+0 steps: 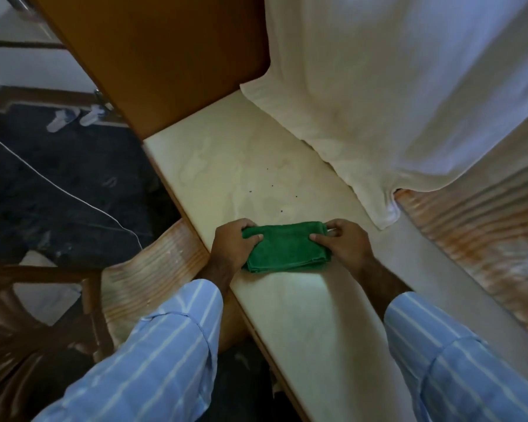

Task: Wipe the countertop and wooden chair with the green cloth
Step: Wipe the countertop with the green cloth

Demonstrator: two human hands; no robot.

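Both arms reach forward, forearms bare past rolled striped blue sleeves. Left hand is palm down, fingers curled over the left end of the green cloth, thumb pressed on top. Right hand mirrors it on the right end, fingertips tucked at the far edge, thumb pointing inward.

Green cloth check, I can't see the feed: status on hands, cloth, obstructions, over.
Left hand and right hand both gripping green cloth. Cloth folded, flat on countertop. White sheet draped over far end.
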